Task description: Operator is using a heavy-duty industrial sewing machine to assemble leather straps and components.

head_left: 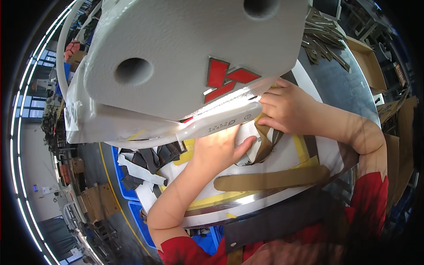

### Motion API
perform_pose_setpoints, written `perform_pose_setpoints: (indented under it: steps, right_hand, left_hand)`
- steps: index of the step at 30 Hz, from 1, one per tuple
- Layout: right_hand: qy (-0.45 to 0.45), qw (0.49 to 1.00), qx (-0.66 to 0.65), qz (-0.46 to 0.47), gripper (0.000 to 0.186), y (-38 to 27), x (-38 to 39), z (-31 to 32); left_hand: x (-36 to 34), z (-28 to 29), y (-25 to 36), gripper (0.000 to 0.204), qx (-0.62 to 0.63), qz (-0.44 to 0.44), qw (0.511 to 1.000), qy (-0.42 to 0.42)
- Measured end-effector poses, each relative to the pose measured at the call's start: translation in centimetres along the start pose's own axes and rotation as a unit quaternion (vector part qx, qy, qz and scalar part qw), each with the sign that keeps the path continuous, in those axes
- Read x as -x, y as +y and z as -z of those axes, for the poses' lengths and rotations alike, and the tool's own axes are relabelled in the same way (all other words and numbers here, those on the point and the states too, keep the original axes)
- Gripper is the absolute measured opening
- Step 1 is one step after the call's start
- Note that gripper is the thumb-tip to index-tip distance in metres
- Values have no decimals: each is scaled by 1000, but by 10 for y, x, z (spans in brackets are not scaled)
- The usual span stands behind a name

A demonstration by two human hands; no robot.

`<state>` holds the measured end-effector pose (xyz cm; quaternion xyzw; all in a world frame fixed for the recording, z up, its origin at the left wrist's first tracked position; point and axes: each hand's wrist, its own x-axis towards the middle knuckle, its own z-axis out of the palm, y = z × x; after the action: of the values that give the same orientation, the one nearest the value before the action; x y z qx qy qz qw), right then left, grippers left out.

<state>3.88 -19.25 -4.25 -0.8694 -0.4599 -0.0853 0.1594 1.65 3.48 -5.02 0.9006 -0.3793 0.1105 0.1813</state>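
Note:
A large white sewing machine (185, 66) with red emblem pieces fills the upper view. Under its head, my right hand (287, 108) has bent fingers and thumb closed on an olive-brown fabric piece (265, 148) with a white inner side and what looks like a zipper along one edge. My left hand (216, 148) lies to the left of that piece, its thumb stretched out toward the white side. The left fingers are hidden behind a slim white lamp (221, 126). The needle area is also hidden. Nearer me, a long olive strip with rounded ends (271, 177) lies flat on the table.
Yellow tape (221, 199) marks the white tabletop. Dark and grey fabric scraps (148, 161) lie at the left, by blue bins (126, 176). Olive strips (324, 37) are piled at the far right near a cardboard box (366, 64). A dark apron (282, 216) meets the near edge.

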Motion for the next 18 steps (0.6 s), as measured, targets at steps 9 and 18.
perform_pose_setpoints:
  steps: [9,18]
  right_hand:
    - [-12,1000,17,-3,38,3,-2,0]
    - [36,998,58,-12,35,1,-4,-4]
  left_hand:
    - [2,-2,-5,49,14,17,1000,1]
    - [3,-2,-13,37,50,22,997,52]
